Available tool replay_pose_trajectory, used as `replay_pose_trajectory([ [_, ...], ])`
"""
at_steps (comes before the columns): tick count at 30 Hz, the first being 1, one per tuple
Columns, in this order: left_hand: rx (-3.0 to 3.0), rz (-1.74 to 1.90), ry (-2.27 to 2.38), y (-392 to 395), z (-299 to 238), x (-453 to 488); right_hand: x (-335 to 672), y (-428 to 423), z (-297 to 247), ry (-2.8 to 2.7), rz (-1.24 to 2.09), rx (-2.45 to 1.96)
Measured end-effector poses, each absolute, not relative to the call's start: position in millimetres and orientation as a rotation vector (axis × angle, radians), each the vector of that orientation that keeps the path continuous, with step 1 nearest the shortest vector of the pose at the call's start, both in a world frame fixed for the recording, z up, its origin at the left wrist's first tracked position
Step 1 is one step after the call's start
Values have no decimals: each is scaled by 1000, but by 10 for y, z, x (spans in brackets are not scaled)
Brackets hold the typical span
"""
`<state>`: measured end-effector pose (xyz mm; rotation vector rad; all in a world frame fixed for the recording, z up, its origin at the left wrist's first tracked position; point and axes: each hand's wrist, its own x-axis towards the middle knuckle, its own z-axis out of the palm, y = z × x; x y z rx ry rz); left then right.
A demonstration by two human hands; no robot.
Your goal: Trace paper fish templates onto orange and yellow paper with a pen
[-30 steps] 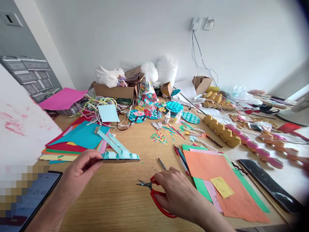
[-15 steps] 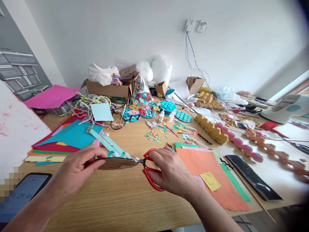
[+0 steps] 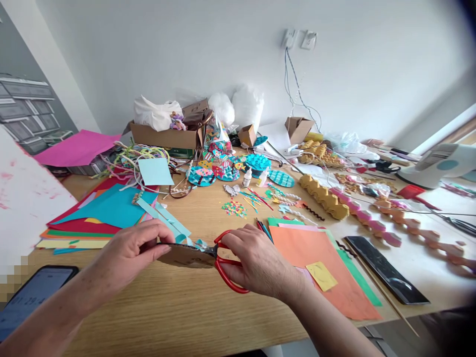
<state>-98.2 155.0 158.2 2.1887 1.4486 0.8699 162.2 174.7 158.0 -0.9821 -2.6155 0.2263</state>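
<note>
Between thumb and fingers, my left hand (image 3: 143,250) pinches the left edge of a piece of brown cardboard (image 3: 188,257), held above the table and tilted so its underside shows. Light-blue curled paper strips (image 3: 186,239) stand along its far edge. My right hand (image 3: 256,260) is closed through the handles of red-handled scissors (image 3: 230,283). The blades meet the cardboard's right end, mostly hidden by it. Just beyond the hands lie long light-blue paper strips (image 3: 163,218). Farther off is a pile of small colourful paper bits (image 3: 233,208).
Coloured paper sheets (image 3: 107,206) are stacked at left, near a phone (image 3: 40,292). Orange paper (image 3: 316,267), a black tray (image 3: 386,270) and a wooden stick (image 3: 394,310) lie at right. Glue bottles (image 3: 247,177) and turquoise paper ovals (image 3: 281,178) stand farther back.
The scissors and my right hand have shifted slightly left, closer to the left hand and further onto the cardboard. The cardboard's underside shows a little more.
</note>
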Motion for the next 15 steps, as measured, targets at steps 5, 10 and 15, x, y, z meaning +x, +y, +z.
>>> replay_pose_trajectory([
  [5,2194,927,1413,1548,1575,-961,1623,1736,1609,-2644,246,-997],
  [10,2214,928,1406,1551,1572,-947,1620,1732,1617,-2661,257,-988],
  [15,2229,933,1394,1552,1557,-936,1615,1730,1617,-2677,235,-976],
])
